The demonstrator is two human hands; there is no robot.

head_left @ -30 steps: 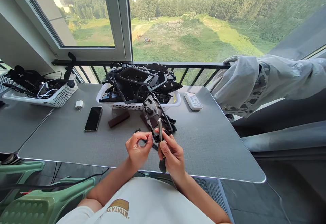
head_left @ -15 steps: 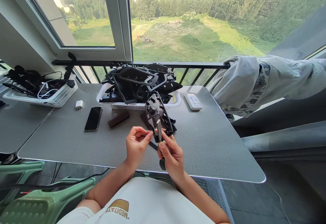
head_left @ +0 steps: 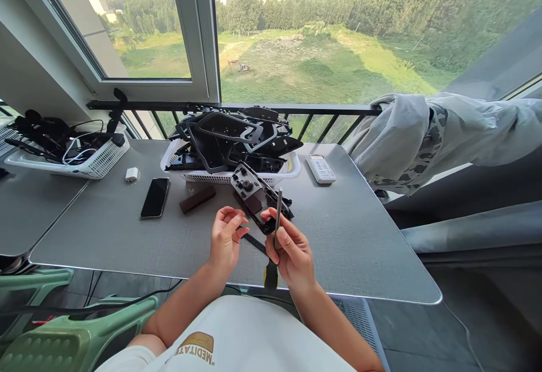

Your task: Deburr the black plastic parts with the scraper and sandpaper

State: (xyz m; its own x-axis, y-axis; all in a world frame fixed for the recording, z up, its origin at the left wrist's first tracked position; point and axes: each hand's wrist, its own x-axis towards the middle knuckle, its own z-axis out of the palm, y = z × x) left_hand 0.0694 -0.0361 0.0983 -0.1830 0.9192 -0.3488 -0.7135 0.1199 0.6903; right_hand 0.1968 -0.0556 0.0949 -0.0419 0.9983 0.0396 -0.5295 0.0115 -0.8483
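At the far left a white basket (head_left: 91, 164) holds dark gear and cables, with a small white charger (head_left: 131, 174) beside it on the grey table (head_left: 359, 236); a phone (head_left: 154, 197) lies face up further in, and a brown block (head_left: 197, 198) rests next to that. Behind the hands a second white basket (head_left: 203, 176) is heaped with black plastic frames (head_left: 228, 135), which look like parts waiting their turn. The left hand (head_left: 224, 242) is half open, its fingertips pinching the near edge of one black plastic part (head_left: 256, 197) held just above the table in front of that basket. The right hand (head_left: 292, 250) is closed around a screwdriver (head_left: 274, 236), shaft pointing up beside the part, and its fingers also steady the part. The tip is not on the part, so this piece seems mid-way, no finished pile shows, and most of the heap looks untouched. A remote (head_left: 320, 168) and draped grey cloth (head_left: 423, 135) lie to the right.
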